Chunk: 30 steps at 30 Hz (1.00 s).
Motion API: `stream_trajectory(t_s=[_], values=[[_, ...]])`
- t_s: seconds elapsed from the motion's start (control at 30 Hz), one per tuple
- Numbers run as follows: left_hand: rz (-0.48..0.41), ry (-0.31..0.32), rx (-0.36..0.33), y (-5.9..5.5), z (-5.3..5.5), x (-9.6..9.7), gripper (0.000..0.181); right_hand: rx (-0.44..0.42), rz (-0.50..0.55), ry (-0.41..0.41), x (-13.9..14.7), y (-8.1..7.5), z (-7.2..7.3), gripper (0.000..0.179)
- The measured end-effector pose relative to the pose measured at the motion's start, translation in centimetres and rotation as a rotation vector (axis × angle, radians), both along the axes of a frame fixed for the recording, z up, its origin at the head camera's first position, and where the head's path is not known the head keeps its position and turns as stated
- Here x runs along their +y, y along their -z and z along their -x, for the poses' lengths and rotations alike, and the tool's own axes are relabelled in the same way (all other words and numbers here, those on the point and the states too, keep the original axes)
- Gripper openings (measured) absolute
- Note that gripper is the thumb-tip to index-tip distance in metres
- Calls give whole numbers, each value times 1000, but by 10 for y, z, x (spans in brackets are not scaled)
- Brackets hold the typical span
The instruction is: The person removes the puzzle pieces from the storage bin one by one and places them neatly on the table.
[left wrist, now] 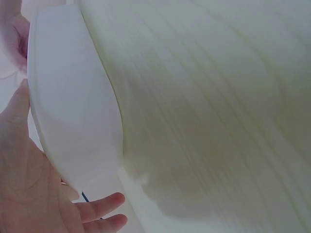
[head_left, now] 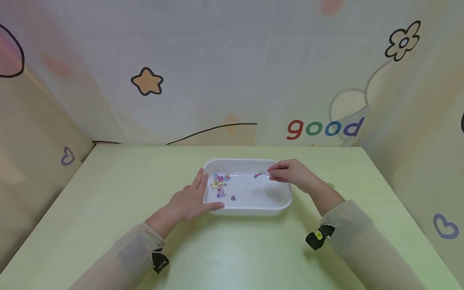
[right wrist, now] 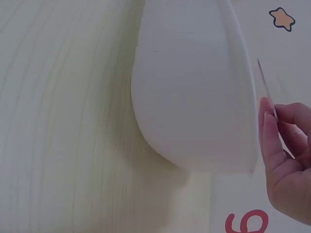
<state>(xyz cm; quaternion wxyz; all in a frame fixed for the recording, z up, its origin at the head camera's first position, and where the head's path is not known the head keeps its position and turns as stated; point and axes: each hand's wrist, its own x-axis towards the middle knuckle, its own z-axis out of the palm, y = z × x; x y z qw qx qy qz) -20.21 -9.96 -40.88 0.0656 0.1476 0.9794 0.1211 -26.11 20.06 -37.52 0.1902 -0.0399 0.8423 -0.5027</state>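
A white rectangular tray (head_left: 250, 203) with raised walls sits on the table. My left hand (head_left: 190, 200) rests at its left end, fingers spread and straight along the rim, the thumb reaching the near rim. Over the tray's right end, my right hand (head_left: 290, 174) pinches a thin flat sticker-like cutout (head_left: 261, 174) with rainbow colours. Edge-on in the right wrist view, the cutout (right wrist: 264, 80) shows as a thin line between thumb and fingers. Inside the tray at the left lie several small colourful cutouts (head_left: 218, 184), with a tiny one (head_left: 233, 197) a little apart from them.
The pale wood-look table (head_left: 119, 189) carries the tray near its middle. A small green flat piece (head_left: 331, 185) lies right of the tray, behind the right forearm. Printed cloth walls (head_left: 217, 80) stand at the back and both sides.
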Motion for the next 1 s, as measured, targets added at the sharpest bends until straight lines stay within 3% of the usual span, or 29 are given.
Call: stream_trajectory(t_s=[0.43, 0.8, 1.0], values=[[6, -2, 4, -3, -1, 4, 108, 54, -49, 35, 48, 2, -8, 38], [12, 1, 11, -4, -2, 3, 108, 52, 10, 79, 85, 11, -12, 42], [16, 1, 2, -5, -2, 3, 108, 48, -27, 127, 104, 11, -14, 45]])
